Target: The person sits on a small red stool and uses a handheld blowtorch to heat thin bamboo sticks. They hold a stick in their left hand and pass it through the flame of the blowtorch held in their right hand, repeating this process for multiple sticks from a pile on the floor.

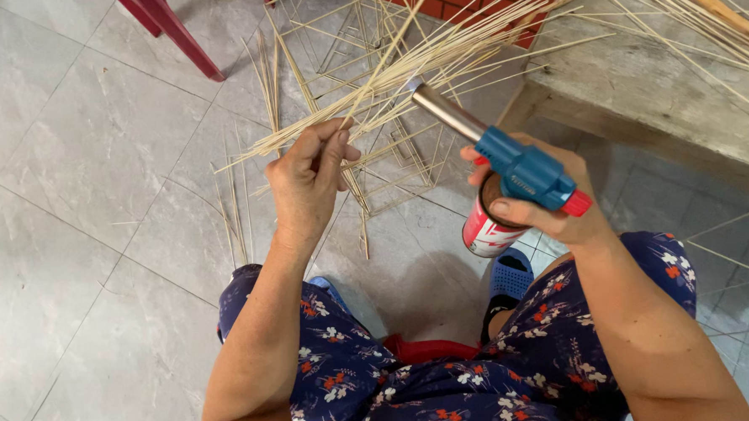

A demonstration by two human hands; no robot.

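1. Left hand (306, 184), grip pinched shut on bundle of thin bamboo strips (402, 70), held above tiled floor (71, 207).
2. Right hand (542, 199), grip wrapped around gas torch (508, 175), nozzle at strips.
3. Strips likely light, springy, brittle; best gripped near gathered end.

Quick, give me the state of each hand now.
Left hand: closed, pinching a bundle of thin bamboo sticks.
Right hand: closed around a blue gas torch on its canister.

I've got grey floor tiles (69, 165), red chair legs (177, 34) top left, a wooden bench (639, 89) w/ loose sticks (703, 19), and blue sandals (508, 276).
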